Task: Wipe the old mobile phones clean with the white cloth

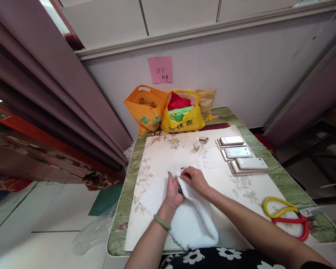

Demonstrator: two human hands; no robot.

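Observation:
A white cloth point(194, 222) with a scalloped edge lies over the near part of the table and rises up to my hands. My right hand point(195, 180) pinches its upper edge between thumb and fingertips. My left hand point(174, 191), a green bangle on its wrist, is turned palm up with the thumb sticking out. Against its fingers rests a small dark object point(180, 188), partly covered by the cloth; its kind cannot be made out. Just beyond my fingers a little black mark or item shows on the white surface.
Several phones point(238, 152) lie in stacks at the right. Scissors point(289, 216) with yellow and red handles lie near the right corner. A small bottle point(197, 144) and glasses point(204, 139) are farther back. An orange bag point(148, 108) and a filled yellow bag point(184, 125) stand at the far edge.

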